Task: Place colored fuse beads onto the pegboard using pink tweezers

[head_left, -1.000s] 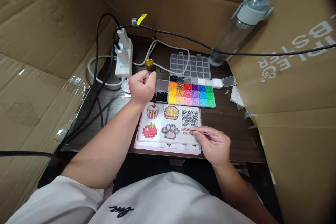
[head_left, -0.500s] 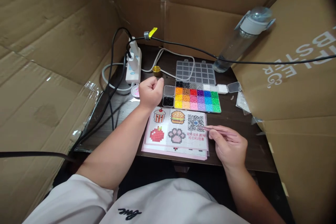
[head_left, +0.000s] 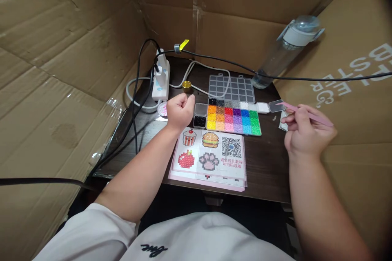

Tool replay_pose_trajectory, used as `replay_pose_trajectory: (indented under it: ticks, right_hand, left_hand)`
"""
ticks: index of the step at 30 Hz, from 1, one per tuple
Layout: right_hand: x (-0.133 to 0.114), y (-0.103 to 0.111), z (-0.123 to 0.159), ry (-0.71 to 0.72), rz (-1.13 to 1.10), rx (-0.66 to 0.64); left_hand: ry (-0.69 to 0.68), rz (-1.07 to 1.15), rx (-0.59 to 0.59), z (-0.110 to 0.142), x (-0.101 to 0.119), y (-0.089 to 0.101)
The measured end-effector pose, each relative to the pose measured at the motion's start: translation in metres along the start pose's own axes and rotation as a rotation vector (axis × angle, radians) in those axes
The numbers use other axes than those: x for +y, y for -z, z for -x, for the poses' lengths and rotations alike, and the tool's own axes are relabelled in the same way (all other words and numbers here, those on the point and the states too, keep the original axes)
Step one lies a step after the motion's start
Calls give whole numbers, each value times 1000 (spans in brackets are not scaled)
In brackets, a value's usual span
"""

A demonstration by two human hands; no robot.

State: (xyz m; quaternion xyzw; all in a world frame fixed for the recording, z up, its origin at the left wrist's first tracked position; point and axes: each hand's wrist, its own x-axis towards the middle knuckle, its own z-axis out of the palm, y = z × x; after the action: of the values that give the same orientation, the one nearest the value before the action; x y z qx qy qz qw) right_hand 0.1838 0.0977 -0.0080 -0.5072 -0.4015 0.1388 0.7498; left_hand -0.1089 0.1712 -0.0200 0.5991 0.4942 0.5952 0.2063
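Observation:
My right hand (head_left: 308,132) grips a pair of pink tweezers (head_left: 315,116), raised at the right side of the table, with the tips pointing left over the small open clear lid (head_left: 276,106). My left hand (head_left: 181,110) is a closed fist left of the bead box; whether anything is inside it is hidden. The bead box (head_left: 234,116) holds small beads sorted by colour in compartments. Beside it stand a small box of black beads (head_left: 199,121) and a small box of white beads (head_left: 262,108). In front lies a pattern sheet (head_left: 209,161) with a cupcake, burger, fruit and paw.
A power strip (head_left: 161,83) with cables stands at the back left. A black cable (head_left: 226,56) crosses above the table. Behind the bead box is its open lid (head_left: 232,88); a water bottle (head_left: 283,51) leans at the back right. Cardboard walls (head_left: 239,16) surround the table.
My right hand with the tweezers has moved from the pattern sheet's right edge up and to the right. My left fist stays in place; the whole view has shifted slightly.

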Motion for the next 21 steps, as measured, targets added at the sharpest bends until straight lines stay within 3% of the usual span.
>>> replay_pose_trajectory:
  ticks: [4, 9, 21]
  right_hand:
    - [16, 0, 5, -117, -58, 68]
    - [22, 1, 7, -234, -67, 46]
    - [31, -4, 15, -155, 28, 24]
  left_hand:
    - [11, -12, -11, 1, 1, -1]
    - [12, -19, -19, 1, 1, -2]
    - [4, -26, -5, 0, 1, 1]
